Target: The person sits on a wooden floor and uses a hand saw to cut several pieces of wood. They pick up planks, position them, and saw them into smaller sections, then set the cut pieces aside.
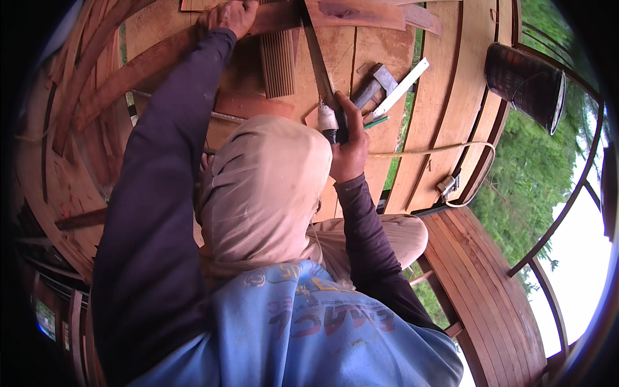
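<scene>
My right hand [350,143] is wrapped round the grip of a handsaw, its index finger stretched along the side. The long saw blade [314,51] points away from me and crosses a reddish-brown board [277,18] at the top of the view. Left of the blade, my left hand [229,17] is closed over that board. A ribbed wooden piece [278,68] lies beneath the board, crosswise to it. Whether the teeth are in the wood, I cannot tell. My bent knee in beige cloth [264,174] rises between my arms.
Right of the saw lie a grey hammer-like tool [377,86], a white straight strip [400,90] and a green pencil [376,122]. A pale cord [438,151] loops near a small metal piece [447,186]. A dark can [525,87] stands by the railing. Curved boards [97,71] are piled left.
</scene>
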The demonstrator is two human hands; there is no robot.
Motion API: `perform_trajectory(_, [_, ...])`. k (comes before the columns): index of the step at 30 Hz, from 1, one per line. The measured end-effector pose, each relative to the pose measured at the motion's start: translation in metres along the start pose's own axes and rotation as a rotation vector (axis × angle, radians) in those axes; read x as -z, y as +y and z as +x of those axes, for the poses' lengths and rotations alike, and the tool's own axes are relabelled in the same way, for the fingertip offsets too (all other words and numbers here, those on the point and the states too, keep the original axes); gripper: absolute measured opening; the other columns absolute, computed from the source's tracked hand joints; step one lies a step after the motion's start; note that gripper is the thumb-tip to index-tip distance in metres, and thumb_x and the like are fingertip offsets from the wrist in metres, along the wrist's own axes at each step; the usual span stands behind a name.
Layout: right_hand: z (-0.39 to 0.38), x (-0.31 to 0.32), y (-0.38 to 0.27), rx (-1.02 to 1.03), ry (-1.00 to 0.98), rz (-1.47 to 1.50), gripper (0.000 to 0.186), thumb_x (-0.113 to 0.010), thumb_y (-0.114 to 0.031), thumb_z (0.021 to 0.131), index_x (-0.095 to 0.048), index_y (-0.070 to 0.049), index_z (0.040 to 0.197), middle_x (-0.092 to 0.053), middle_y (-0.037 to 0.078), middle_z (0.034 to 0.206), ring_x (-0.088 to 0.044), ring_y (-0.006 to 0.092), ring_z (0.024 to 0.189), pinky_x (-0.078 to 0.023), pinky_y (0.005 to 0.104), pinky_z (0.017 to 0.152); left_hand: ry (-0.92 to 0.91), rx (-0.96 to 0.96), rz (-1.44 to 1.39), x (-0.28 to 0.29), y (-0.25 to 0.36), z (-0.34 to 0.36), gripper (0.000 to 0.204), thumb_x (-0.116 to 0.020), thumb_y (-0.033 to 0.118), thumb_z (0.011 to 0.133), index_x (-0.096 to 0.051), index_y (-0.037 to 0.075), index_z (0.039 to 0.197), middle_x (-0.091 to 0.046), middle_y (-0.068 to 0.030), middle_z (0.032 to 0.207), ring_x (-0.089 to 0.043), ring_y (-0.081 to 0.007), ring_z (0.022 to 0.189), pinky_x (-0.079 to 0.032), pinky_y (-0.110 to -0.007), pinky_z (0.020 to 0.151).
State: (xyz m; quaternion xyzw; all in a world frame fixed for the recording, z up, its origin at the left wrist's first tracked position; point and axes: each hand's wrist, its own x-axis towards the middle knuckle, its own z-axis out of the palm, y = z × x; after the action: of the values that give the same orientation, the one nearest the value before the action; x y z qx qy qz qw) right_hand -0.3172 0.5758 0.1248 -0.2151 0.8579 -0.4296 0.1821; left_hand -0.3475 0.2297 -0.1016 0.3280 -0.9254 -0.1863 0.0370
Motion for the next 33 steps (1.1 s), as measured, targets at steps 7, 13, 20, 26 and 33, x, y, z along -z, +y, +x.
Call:
perform_trajectory(7, [-0.110,0.049,-0.004,-0.117,-0.042,-0.075,0.056,-0.064,0.006,0.086,-0.051,0.003,0.140,-0.068,0.025,0.125,-0.068,0.0314,0.118,-0.053,0.0380,0.099,-0.018,0.095,0.027,0.022,0.012,-0.010,0.060,-0.036,0.055,0.095,-0.077,0.012,0.097,-0.073,-0.0205,0.099,-0.069,-0.0418,0.097,-0.051,-0.050,0.096])
perform_trajectory(13, [0.015,-0.014,0.013,0.049,0.046,0.031,0.052,-0.057,0.007,0.086,-0.054,-0.003,0.137,-0.068,0.024,0.117,-0.067,0.0408,0.111,-0.054,0.0402,0.094,-0.015,0.041,-0.006,0.001,0.000,0.001,0.062,-0.036,0.056,0.095,-0.077,0.010,0.096,-0.073,-0.0215,0.096,-0.069,-0.0426,0.094,-0.052,-0.053,0.090])
perform_trajectory(20, [-0.095,0.037,0.002,-0.035,-0.006,-0.132,0.055,-0.066,0.001,0.088,-0.052,0.002,0.141,-0.067,0.025,0.126,-0.069,0.0321,0.116,-0.055,0.0374,0.096,-0.022,0.089,0.043,0.025,0.021,-0.013,0.059,-0.035,0.051,0.096,-0.076,0.008,0.092,-0.073,-0.0213,0.093,-0.069,-0.0438,0.090,-0.052,-0.053,0.087])
perform_trajectory(26, [0.015,-0.012,0.008,0.050,0.045,0.023,0.049,-0.065,0.000,0.090,-0.054,-0.002,0.138,-0.069,0.023,0.116,-0.071,0.0340,0.107,-0.055,0.0375,0.089,0.027,0.040,0.019,0.000,-0.004,-0.001,0.057,-0.035,0.050,0.097,-0.077,0.011,0.091,-0.073,-0.0204,0.092,-0.070,-0.0429,0.090,-0.051,-0.056,0.090])
perform_trajectory(33, [-0.102,0.036,0.002,-0.026,0.000,-0.155,0.054,-0.068,-0.001,0.090,-0.052,0.001,0.141,-0.070,0.023,0.121,-0.072,0.0292,0.111,-0.056,0.0378,0.093,-0.003,0.043,0.062,0.017,0.009,-0.009,0.058,-0.035,0.051,0.097,-0.076,0.010,0.090,-0.073,-0.0202,0.094,-0.070,-0.0411,0.094,-0.050,-0.057,0.091])
